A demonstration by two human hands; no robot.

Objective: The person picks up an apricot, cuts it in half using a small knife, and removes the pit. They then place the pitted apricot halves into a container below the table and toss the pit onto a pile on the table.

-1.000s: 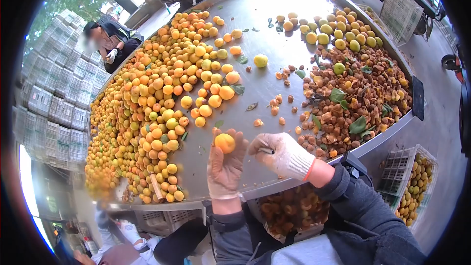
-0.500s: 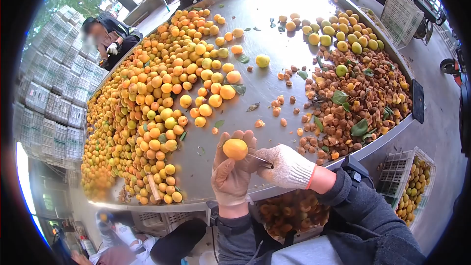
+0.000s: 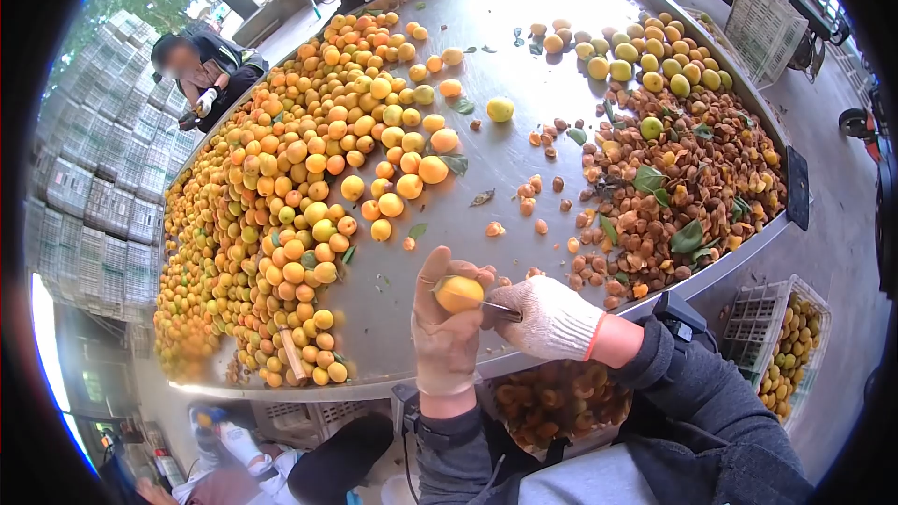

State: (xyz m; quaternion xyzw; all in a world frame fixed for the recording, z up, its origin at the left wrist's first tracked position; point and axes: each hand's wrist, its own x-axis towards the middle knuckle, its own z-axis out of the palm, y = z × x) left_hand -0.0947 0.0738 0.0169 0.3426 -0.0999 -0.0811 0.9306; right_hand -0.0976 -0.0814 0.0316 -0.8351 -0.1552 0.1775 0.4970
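My left hand, in a thin glove, is closed around a yellow-orange apricot. In a white knitted glove, my right hand grips a small knife, its handle mostly hidden in the fingers. The blade's tip meets the right side of the apricot, where a dark line runs across the skin. Both hands are above the near edge of the metal table. Just beyond them lie scattered apricot pieces and a heap of brown pits and scraps.
Whole apricots cover the table's left side. Below the near edge stands a container of cut apricot halves. A white crate of fruit is at right. Co-workers sit around the far and left sides. A wooden-handled tool lies among the fruit.
My left hand has turned the apricot and wrapped its fingers further round it. The blade now touches the fruit, with a line showing in its skin. A co-worker at left has shifted.
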